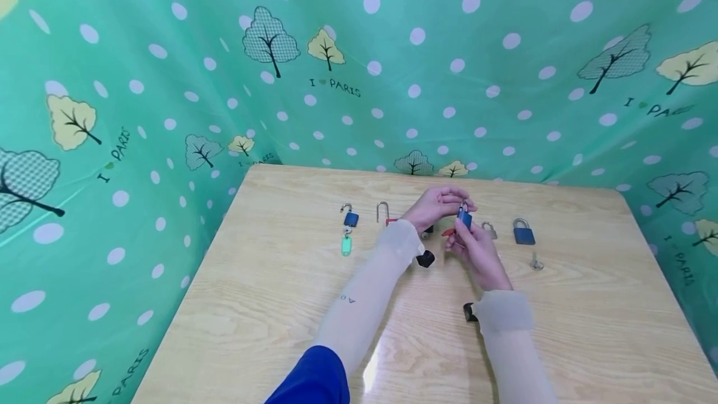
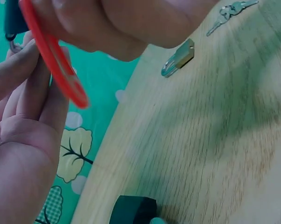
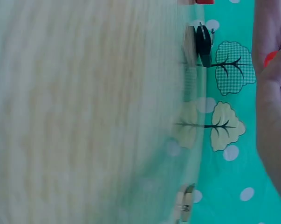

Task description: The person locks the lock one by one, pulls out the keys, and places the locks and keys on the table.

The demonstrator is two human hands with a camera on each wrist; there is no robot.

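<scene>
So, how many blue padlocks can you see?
3 blue padlocks: one at left with a green tag, one held in the hands, one at far right. The hands may hide more.

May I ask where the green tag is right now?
In the head view, the green tag lies left of the left hand, just below the leftmost blue padlock.

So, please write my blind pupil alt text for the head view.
The right hand holds a small blue padlock above a wooden table, the left hand at its shackle. Other padlocks and keys lie nearby; green patterned cloth hangs behind.
</scene>
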